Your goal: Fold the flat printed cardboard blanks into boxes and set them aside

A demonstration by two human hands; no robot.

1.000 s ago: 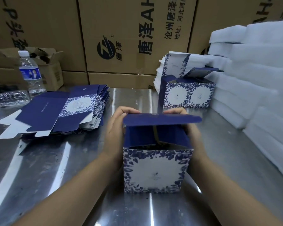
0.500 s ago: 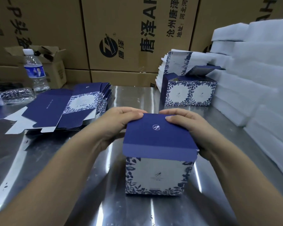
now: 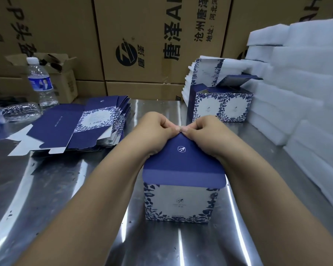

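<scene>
Blanks lie stacked at ten o'clock, within reach. My left hand and right hand each pinch the far edge of the lid, creasing its hinge, I judge; the box stands at six o'clock on the table.

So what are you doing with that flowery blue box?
A person is folding a blue-and-white flowered cardboard box that stands upright on the shiny metal table. The left hand and the right hand both pinch the far edge of its dark blue lid flap. The lid's front strip hangs outside the box, not yet tucked in. A pile of flat blue cardboard blanks lies on the left, and already folded boxes stand at the back right.
</scene>
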